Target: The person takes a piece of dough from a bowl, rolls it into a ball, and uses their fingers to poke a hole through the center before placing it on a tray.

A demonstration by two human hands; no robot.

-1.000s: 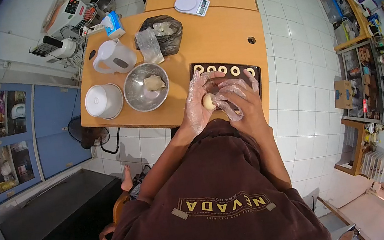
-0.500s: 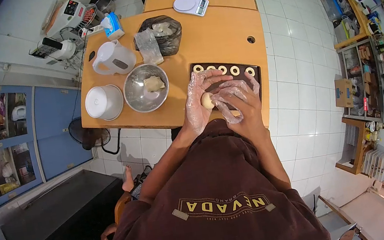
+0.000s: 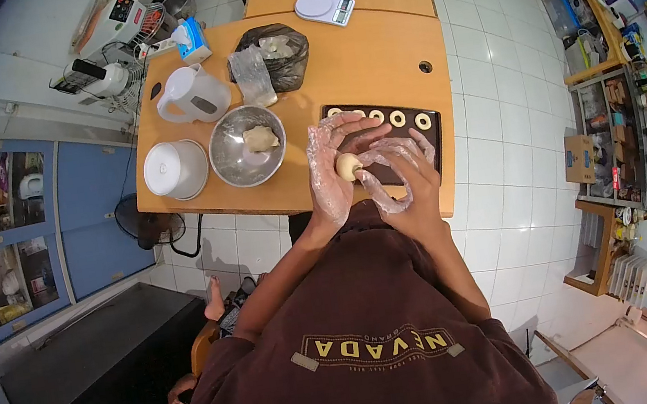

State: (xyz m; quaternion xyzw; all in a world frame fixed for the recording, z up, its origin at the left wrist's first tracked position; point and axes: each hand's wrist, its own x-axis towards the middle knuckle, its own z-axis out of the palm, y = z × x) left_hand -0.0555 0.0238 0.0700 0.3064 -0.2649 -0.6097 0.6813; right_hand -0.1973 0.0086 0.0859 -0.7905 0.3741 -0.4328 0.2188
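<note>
Left hand [image 3: 329,170] cupping dough ball [image 3: 348,166], right hand [image 3: 400,170] pinching it from right, above dark tray [image 3: 436,130]. Loose plastic gloves could slip, ball drops onto finished rings [image 3: 397,118].

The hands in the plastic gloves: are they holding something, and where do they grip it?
Yes: a small dough ball, cupped between the left hand and the fingertips of the right hand, above the dark baking tray.
</note>
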